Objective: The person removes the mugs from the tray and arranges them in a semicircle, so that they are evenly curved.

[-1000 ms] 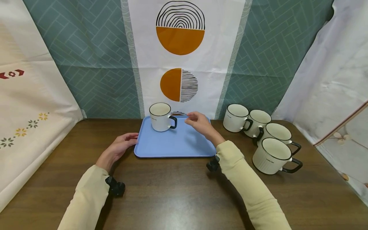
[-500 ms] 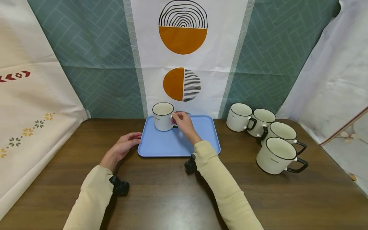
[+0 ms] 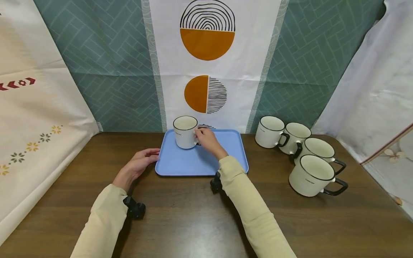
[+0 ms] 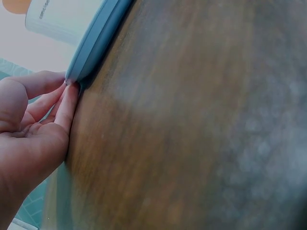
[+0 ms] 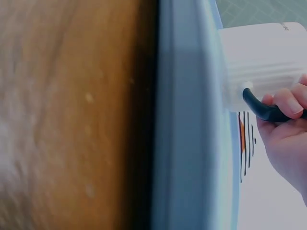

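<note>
A white enamel mug (image 3: 185, 132) with a black rim stands upright on the back left part of the blue tray (image 3: 184, 166). My right hand (image 3: 209, 141) grips its black handle (image 5: 268, 111), fingers curled round it in the right wrist view. Whether the mug's base touches the tray is hard to tell. At the tray's left edge is my left hand (image 3: 139, 165). The left wrist view shows its thumb and fingers (image 4: 68, 108) pinching the tray's rim, thumb on the upper side and fingers low by the table.
Several matching mugs (image 3: 312, 175) with black handles are grouped close together on the wooden table (image 3: 180, 218), right of the tray. A patterned cloth (image 3: 206, 64) hangs behind the table. Pale cloths hang at the left (image 3: 42, 143) and right (image 3: 371, 107).
My right hand has come left to the mug and taken hold of its handle. The mug has shifted slightly right on the tray. My left hand stays at the tray's edge.
</note>
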`<state>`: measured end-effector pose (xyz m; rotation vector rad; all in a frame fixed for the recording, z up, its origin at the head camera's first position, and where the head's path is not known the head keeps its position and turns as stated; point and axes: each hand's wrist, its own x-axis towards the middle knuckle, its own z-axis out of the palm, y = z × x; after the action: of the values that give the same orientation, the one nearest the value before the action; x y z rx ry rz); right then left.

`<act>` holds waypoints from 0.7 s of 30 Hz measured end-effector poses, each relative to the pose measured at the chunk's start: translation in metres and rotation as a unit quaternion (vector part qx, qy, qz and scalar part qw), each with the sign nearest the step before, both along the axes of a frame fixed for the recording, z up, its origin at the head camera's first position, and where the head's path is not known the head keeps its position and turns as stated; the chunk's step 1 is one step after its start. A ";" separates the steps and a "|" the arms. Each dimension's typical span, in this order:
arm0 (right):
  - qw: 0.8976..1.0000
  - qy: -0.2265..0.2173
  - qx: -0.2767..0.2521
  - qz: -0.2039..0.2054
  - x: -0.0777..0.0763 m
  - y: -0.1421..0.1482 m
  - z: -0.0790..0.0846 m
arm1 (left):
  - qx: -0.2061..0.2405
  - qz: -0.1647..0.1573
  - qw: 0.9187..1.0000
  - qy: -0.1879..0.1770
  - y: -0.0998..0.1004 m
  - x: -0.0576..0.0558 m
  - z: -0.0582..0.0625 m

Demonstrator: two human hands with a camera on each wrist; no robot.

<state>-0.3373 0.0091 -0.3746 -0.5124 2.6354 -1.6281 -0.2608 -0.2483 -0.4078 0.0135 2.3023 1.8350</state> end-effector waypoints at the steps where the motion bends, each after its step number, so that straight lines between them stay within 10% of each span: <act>1: 1.000 -0.002 0.001 0.004 0.000 0.001 0.001 | -0.001 0.001 1.000 0.001 0.000 0.000 0.000; 12: 1.000 0.007 -0.005 0.028 0.008 0.009 -0.009 | -0.004 -0.006 1.000 -0.008 -0.002 0.002 0.000; 21: 0.993 -0.030 -0.112 0.028 0.024 0.025 0.004 | -0.008 -0.010 1.000 -0.001 0.000 0.003 0.000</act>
<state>-0.3130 0.0337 -0.3710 -0.5255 2.3878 -1.9002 -0.2578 -0.2483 -0.4081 0.0328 2.3060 1.8065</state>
